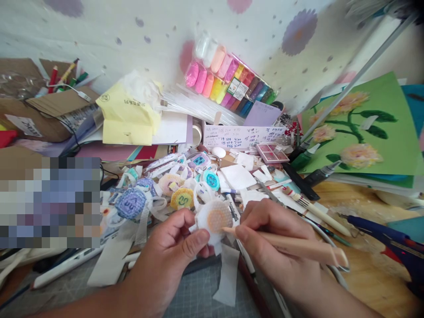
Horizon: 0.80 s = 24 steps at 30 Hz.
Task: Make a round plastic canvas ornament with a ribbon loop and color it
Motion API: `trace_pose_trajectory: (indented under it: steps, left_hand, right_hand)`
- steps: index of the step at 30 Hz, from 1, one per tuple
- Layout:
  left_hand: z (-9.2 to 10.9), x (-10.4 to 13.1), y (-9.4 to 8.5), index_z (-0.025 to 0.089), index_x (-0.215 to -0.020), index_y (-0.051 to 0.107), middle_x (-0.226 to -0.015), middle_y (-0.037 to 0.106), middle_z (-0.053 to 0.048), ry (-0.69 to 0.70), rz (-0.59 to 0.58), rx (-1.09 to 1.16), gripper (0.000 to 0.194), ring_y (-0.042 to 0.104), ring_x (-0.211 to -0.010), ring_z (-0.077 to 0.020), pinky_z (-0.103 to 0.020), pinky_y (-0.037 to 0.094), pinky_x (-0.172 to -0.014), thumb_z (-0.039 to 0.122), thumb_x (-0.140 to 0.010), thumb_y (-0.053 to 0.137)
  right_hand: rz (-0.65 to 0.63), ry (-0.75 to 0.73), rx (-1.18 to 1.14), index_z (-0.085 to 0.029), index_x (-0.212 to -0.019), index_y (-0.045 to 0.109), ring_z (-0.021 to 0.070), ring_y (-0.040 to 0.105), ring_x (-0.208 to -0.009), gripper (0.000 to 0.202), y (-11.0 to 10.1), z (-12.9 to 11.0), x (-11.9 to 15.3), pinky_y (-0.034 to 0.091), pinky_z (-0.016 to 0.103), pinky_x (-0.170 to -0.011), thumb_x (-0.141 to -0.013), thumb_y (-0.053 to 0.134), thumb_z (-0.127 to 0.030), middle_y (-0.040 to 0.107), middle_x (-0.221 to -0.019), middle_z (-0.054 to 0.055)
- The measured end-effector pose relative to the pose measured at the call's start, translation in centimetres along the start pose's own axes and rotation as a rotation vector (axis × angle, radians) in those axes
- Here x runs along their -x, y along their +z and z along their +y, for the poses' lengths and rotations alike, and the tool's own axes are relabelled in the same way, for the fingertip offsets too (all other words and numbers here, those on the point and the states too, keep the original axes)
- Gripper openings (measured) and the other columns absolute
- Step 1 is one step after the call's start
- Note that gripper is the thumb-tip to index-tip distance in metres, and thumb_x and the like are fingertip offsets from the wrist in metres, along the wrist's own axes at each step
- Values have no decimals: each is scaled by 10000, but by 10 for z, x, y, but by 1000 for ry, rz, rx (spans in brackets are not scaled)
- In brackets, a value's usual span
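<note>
A round white textured piece (218,214) with an orange patch in its middle is pinched between the thumb and fingers of my left hand (180,247). My right hand (276,243) grips a peach-coloured marker (298,248), whose tip meets the lower right edge of the orange patch. Behind the white piece lie similar small decorated pieces: a yellow one (182,198), a blue-purple one (130,203) and a turquoise one (211,179). A white strip (228,276) hangs below the held piece.
A grey cutting mat (195,291) lies under my hands. Coloured clay packs (232,84) stand at the back. On the right are a blue glue gun (380,238), a white pen (326,216) and a green flower picture (357,128). Cardboard boxes (36,115) sit at the left.
</note>
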<state>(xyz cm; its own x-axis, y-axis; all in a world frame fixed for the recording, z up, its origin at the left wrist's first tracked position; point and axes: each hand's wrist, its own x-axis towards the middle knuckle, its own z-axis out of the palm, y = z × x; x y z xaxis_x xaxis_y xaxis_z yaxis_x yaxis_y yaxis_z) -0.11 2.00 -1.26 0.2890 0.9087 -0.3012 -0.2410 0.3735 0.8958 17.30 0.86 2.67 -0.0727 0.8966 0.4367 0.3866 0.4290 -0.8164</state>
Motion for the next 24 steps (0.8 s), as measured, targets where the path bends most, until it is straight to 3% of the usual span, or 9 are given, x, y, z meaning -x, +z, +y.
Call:
trace_pose_trajectory:
  steps: [4,9,14,20,24]
  left_hand:
    - [0,0,1,198,-737,605,-683,585,38,-23,-15,29,230,572,-659,-128,-250,495,-648,387,-721,735]
    - [-1,1,1,195,-718,611,-662,606,36,-15,-58,26,209,568,-637,-120,-232,485,-628,368,-736,727]
    - [2,3,2,189,-698,599,-645,610,40,-12,-90,38,208,568,-640,-116,-223,478,-632,350,-749,721]
    - [6,2,3,190,-648,569,-597,592,57,-16,-94,48,227,549,-598,-98,-197,459,-590,318,-748,728]
    - [6,1,2,191,-680,583,-625,608,55,-29,-94,30,189,555,-618,-99,-202,466,-612,298,-764,715]
  right_hand:
    - [8,-28,-22,-215,-603,499,105,476,-419,188,3,-6,-2,352,229,-407,-760,575,-149,524,-495,-33]
    - [49,8,-190,-223,-721,518,80,496,-421,130,5,-5,0,388,190,-412,-789,597,-145,565,-539,-58]
    - [95,-27,-72,-228,-716,527,120,538,-476,128,9,-3,3,406,227,-437,-781,610,-155,571,-536,-36]
    - [-24,-62,-105,-228,-728,559,109,572,-472,120,6,-7,-3,414,220,-442,-796,606,-141,641,-575,-21]
    - [-90,-106,-53,-203,-635,523,93,523,-427,178,0,-6,-5,375,208,-411,-758,606,-105,598,-517,-24]
